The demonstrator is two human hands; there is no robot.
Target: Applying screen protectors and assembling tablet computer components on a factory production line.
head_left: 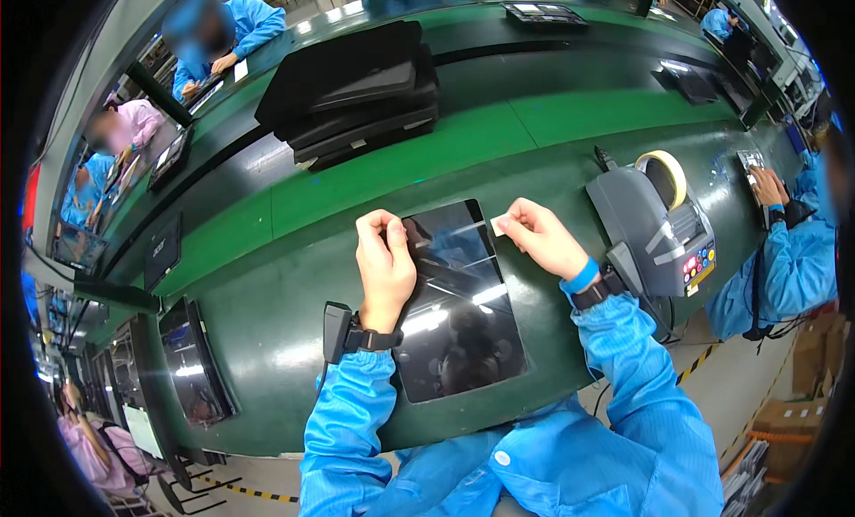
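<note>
A dark glossy flat panel (472,330), like a display screen, lies on the green bench in front of me. My right hand (545,238) pinches a small whitish piece of tape or film (499,225) between thumb and forefinger, beside the panel's upper right edge. At its upper left edge, my left hand (388,266) is closed with the fingers curled; what it grips, if anything, is hidden. Pale lines cross the panel, and I cannot tell strips from reflections. Blue sleeves cover both forearms, and dark bands sit on both wrists.
A grey tape dispenser (655,219) with a yellowish roll (672,174) stands to the right. Black trays (347,85) are stacked on the far side. Dark panels (191,366) lie at the left. A co-worker's hand (768,187) works at the far right.
</note>
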